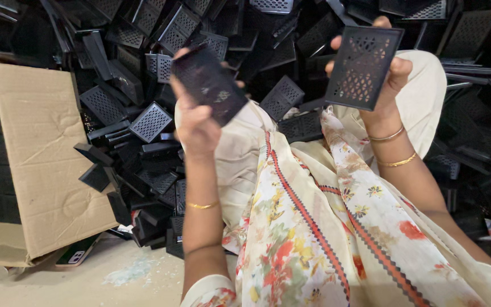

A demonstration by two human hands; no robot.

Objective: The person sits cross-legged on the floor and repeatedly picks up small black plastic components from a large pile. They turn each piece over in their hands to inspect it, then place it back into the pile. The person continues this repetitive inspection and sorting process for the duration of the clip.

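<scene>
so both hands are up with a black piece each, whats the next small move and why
Probably bring the left hand and its dark panel toward the perforated panel in the right hand: both are raised, apart, above the lap.

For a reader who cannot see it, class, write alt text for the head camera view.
A seated person holds up a black perforated plastic panel in each hand: the left hand grips a blurred panel, the right hand a lattice-patterned panel. A heap of similar black parts fills the background, with a cardboard box at left and floral cloth over the lap.
</scene>
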